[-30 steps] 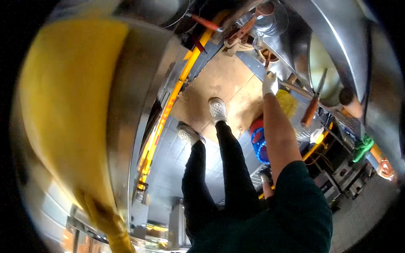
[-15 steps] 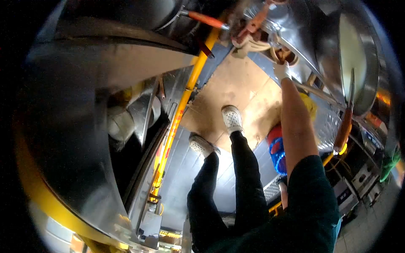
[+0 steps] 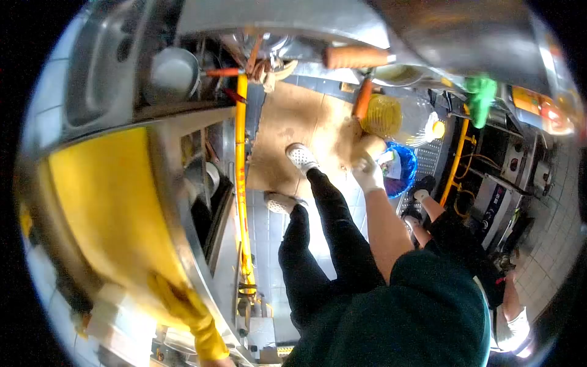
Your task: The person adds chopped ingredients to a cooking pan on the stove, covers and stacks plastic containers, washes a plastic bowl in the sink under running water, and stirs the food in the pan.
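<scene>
Right hand (image 3: 368, 175) grips blurred tan object (image 3: 369, 148) extending forward, axis unclear.

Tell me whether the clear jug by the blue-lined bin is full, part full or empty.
Part full: yellow contents show at the end of the jug away from its cap; the rest looks clear.

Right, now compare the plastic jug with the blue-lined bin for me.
The jug is see-through, while the bin shows a bright blue liner. The jug is long and tapers to a yellow cap; the bin's rim looks round. The jug is capped, whereas the bin is open, with something pale and printed inside. Both appear close together, near the cardboard.
</scene>
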Action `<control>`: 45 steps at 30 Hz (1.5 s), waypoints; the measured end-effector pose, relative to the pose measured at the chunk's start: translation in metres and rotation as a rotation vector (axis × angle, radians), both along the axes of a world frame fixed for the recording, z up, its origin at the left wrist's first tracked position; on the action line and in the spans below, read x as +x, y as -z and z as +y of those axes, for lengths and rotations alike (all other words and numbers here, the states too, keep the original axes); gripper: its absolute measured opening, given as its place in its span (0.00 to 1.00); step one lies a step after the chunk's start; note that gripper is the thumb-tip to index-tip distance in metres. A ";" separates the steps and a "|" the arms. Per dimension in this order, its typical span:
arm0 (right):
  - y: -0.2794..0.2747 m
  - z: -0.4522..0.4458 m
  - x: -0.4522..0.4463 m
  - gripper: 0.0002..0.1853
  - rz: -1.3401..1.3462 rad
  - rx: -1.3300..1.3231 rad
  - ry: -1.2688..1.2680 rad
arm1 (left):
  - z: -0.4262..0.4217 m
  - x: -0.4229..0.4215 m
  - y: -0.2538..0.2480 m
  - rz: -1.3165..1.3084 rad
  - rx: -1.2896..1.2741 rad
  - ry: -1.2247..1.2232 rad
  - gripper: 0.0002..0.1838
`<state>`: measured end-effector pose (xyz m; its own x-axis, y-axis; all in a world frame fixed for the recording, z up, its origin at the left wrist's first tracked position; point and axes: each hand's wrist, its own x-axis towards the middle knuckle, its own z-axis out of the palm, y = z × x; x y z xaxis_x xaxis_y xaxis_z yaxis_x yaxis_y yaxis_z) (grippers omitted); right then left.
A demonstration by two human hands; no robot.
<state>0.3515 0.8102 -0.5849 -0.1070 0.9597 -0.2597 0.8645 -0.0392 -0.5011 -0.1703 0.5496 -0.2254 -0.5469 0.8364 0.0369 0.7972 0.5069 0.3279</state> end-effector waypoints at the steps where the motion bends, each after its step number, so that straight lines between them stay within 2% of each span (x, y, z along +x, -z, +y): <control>1: -0.037 -0.016 0.009 0.17 -0.084 0.032 0.095 | -0.001 0.000 0.006 -0.056 0.069 -0.006 0.36; 3: -0.103 -0.038 0.031 0.14 -0.074 0.025 0.360 | 0.000 -0.002 0.010 -0.096 0.145 0.013 0.33; 5: -0.066 -0.082 0.115 0.22 1.673 0.027 0.989 | -0.013 -0.002 0.034 -0.219 0.299 -0.076 0.32; 7: -0.119 -0.087 0.134 0.22 0.951 -0.018 0.696 | -0.001 0.004 0.018 -0.112 0.247 -0.056 0.33; 8: -0.140 -0.081 0.144 0.14 1.574 -0.281 0.691 | 0.005 0.007 0.004 -0.023 0.172 -0.028 0.34; 9: -0.170 -0.073 0.148 0.10 2.066 -0.667 0.798 | 0.010 0.009 -0.008 0.054 0.098 -0.008 0.35; 10: -0.189 -0.072 0.139 0.09 1.784 -0.739 0.925 | 0.013 0.010 -0.021 0.114 0.025 0.010 0.35; 12: -0.261 -0.056 0.108 0.08 1.400 -0.914 0.877 | 0.012 0.011 -0.037 0.147 -0.009 -0.012 0.36; 13: -0.345 -0.054 0.056 0.09 1.302 -1.035 0.750 | 0.012 0.013 -0.041 0.123 0.032 -0.043 0.37; 14: -0.407 -0.059 0.013 0.11 1.264 -1.064 0.482 | 0.010 0.019 -0.039 0.081 0.145 -0.102 0.37; 15: -0.431 -0.054 -0.016 0.14 1.126 -1.063 0.295 | 0.009 0.025 -0.038 0.040 0.265 -0.155 0.37; 16: -0.443 -0.055 -0.040 0.18 1.076 -1.114 0.222 | 0.006 0.036 -0.037 -0.008 0.386 -0.207 0.37; 18: -0.480 -0.061 -0.115 0.23 0.895 -1.004 -0.135 | -0.003 0.056 -0.066 -0.197 0.489 -0.219 0.36; 19: -0.499 -0.068 -0.161 0.23 0.710 -0.868 -0.228 | -0.009 0.067 -0.081 -0.292 0.535 -0.220 0.36; 20: -0.481 -0.070 -0.192 0.25 0.769 -0.864 -0.384 | -0.021 0.081 -0.089 -0.216 0.651 -0.192 0.36; 23: -0.497 -0.100 -0.312 0.29 0.461 -0.536 -0.705 | -0.071 0.100 -0.119 -0.212 0.604 -0.144 0.36; 25: -0.492 -0.129 -0.373 0.28 0.227 -0.192 -0.828 | -0.105 0.107 -0.116 -0.217 0.623 -0.256 0.35; 28: -0.480 -0.172 -0.434 0.25 0.065 -0.132 -0.857 | -0.150 0.111 -0.116 -0.268 0.663 -0.432 0.33; 30: -0.476 -0.201 -0.455 0.28 0.034 -0.141 -0.879 | -0.174 0.114 -0.117 -0.299 0.670 -0.557 0.32; 31: -0.473 -0.211 -0.461 0.29 0.015 -0.147 -0.888 | -0.185 0.118 -0.121 -0.309 0.656 -0.618 0.32; 32: -0.467 -0.219 -0.465 0.36 0.034 -0.166 -0.917 | -0.194 0.122 -0.122 -0.324 0.642 -0.679 0.31; 35: -0.461 -0.229 -0.467 0.44 0.043 -0.213 -1.030 | -0.212 0.128 -0.112 -0.406 0.603 -0.782 0.31; 36: -0.461 -0.230 -0.466 0.46 0.089 -0.234 -1.058 | -0.211 0.127 -0.108 -0.253 0.630 -0.742 0.32; 38: -0.474 -0.229 -0.454 0.49 0.183 -0.275 -1.104 | -0.206 0.118 -0.101 -0.196 0.571 -0.741 0.33; 41: -0.500 -0.202 -0.432 0.47 0.160 -0.249 -1.221 | -0.183 0.100 -0.121 -0.178 0.461 -0.716 0.33; 43: -0.478 -0.165 -0.413 0.44 0.394 -0.058 -1.153 | -0.161 0.079 -0.125 -0.117 0.402 -0.666 0.32; 45: -0.468 -0.133 -0.414 0.43 0.280 -0.014 -0.998 | -0.139 0.053 -0.110 0.010 0.360 -0.582 0.30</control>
<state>-0.0622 0.6775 -0.1170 -0.9101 0.3984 -0.1139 0.3598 0.6235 -0.6941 -0.1175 0.4107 -0.1151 -0.9019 0.3407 0.2656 0.4320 0.7145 0.5503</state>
